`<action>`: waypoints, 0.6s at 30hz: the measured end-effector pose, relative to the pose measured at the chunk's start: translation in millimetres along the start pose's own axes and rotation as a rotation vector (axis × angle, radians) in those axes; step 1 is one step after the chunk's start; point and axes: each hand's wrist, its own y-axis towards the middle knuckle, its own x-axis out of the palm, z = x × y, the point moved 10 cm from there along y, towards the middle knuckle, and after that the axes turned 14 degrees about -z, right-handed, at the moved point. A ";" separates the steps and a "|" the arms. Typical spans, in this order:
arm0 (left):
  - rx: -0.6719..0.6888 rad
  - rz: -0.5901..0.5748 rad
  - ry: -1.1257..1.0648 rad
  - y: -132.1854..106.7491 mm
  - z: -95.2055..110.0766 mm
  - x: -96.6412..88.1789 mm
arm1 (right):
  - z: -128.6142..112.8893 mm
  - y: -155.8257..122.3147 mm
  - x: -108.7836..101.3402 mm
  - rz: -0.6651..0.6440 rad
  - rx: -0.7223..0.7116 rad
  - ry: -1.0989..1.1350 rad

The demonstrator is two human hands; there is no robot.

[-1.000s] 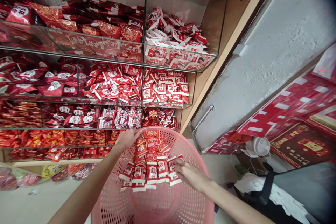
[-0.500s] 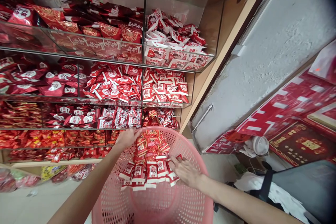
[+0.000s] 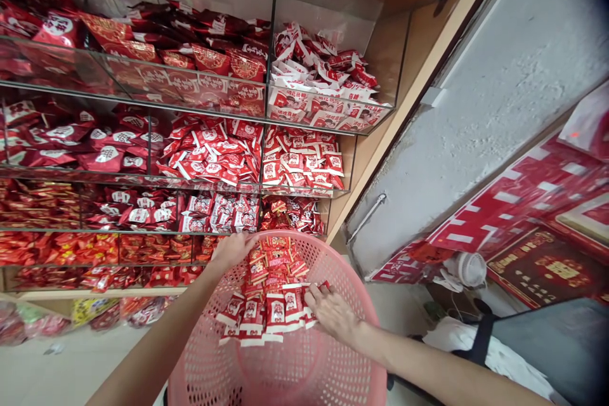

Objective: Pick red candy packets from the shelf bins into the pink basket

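A pink perforated plastic basket (image 3: 354, 266) stands tilted in front of me, and my left hand (image 3: 235, 250) is closed over its far left rim. Small red-and-white candy packets (image 3: 276, 312) lie in overlapping rows along the far inner wall. At the right edge of these rows is my right hand (image 3: 333, 312), its fingers curled onto a few packets. Part of a packet shows above the fingertips; the rest is covered by the hand.
Behind the basket rises a shelf with clear bins (image 3: 328, 98) full of red wrapped sweets. A grey wall (image 3: 476, 76) runs along the right. Bagged goods (image 3: 95, 312) lie under the shelf. At the lower right are a dark grey surface (image 3: 556, 342) and red boxes (image 3: 547, 266).
My right hand has curled in more over the packets at the right edge, and less of the packet below its fingers shows. My left hand stays on the rim. The view has shifted slightly.
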 end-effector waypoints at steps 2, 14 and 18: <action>-0.004 -0.004 -0.006 -0.1 -0.6 0.4 | 5.1 -0.6 -1.8 -0.015 0.018 0.048; 0.011 0.013 0.000 1.3 -1.6 1.7 | 23.9 -0.9 -6.3 -0.157 0.093 0.222; 0.008 0.009 -0.002 -1.6 0.6 -0.8 | 22.3 -1.6 -6.7 -0.176 0.089 0.244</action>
